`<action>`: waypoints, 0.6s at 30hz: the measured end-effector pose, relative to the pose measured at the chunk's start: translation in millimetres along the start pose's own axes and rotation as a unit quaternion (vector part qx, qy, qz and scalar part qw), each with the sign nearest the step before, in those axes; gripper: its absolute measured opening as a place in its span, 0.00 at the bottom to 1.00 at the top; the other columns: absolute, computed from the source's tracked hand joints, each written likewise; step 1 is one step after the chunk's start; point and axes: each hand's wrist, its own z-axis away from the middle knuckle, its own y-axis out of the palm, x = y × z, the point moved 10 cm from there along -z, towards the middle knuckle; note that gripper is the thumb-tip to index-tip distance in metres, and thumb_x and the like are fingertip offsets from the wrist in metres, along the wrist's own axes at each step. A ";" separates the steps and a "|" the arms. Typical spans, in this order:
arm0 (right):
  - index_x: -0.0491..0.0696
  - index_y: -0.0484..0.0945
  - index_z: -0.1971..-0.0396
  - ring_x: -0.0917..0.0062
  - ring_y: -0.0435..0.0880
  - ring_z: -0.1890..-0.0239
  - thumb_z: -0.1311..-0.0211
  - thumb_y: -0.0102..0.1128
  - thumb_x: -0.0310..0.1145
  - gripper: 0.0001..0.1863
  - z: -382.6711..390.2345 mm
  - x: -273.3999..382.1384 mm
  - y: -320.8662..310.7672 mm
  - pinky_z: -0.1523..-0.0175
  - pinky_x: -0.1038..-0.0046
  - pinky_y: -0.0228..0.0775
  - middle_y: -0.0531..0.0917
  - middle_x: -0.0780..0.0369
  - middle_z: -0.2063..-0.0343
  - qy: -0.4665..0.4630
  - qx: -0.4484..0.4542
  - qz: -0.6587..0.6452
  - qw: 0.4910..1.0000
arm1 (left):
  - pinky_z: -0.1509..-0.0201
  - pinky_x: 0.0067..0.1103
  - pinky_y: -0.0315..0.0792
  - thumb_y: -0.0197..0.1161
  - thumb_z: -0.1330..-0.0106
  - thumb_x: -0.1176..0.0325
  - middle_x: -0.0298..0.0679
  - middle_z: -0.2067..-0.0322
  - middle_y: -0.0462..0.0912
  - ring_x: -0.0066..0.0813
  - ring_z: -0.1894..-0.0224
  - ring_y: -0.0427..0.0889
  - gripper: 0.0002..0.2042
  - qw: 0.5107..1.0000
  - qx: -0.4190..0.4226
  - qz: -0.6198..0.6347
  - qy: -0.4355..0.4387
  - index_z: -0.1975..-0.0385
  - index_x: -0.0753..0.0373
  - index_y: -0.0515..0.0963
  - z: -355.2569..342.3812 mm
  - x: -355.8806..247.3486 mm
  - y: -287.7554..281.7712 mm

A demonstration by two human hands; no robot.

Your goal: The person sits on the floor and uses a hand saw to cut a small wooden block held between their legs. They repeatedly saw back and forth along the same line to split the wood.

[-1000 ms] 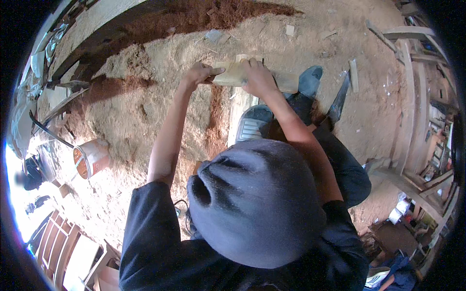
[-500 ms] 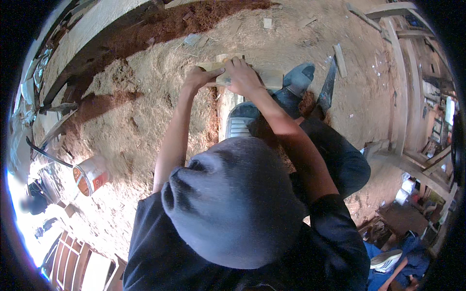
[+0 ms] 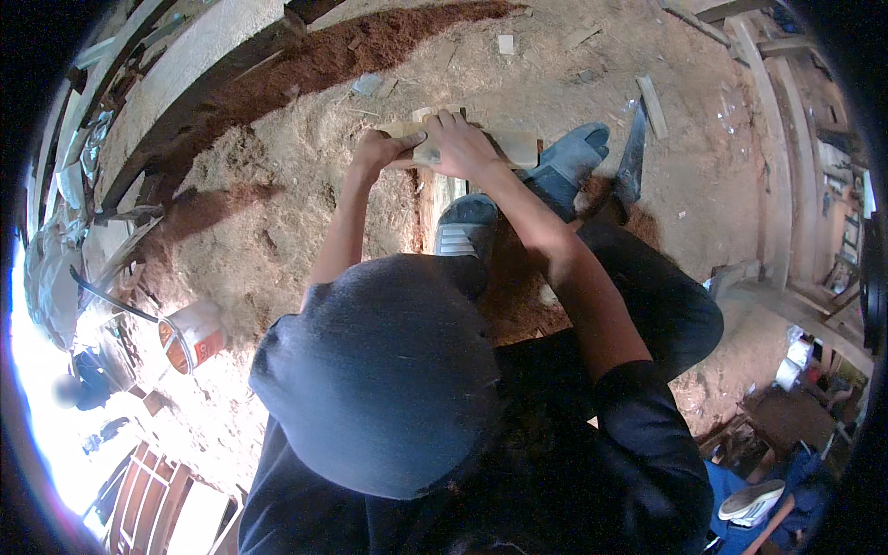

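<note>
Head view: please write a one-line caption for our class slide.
The left hand and right hand hold a pale board near a grey shoe, above a dirt floor.

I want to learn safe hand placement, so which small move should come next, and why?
Perhaps press the bare right hand down to steady the pale flat wooden board: it lies across a long pale timber, with the bare left hand gripping near its left end.

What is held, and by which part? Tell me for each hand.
A pale wooden piece: left hand gripping its left end, right hand over its middle, grip unclear.
</note>
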 end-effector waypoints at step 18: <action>0.42 0.67 0.48 0.52 0.77 0.46 0.59 0.77 0.48 0.41 -6.1 -7.8 5.6 0.46 0.57 0.75 0.76 0.48 0.52 0.076 0.053 0.001 0.996 | 0.65 0.24 0.75 0.79 0.53 0.44 0.37 0.75 0.86 0.25 0.72 0.82 0.26 0.999 0.037 -0.008 0.030 0.71 0.66 0.86 -33.0 17.8 2.5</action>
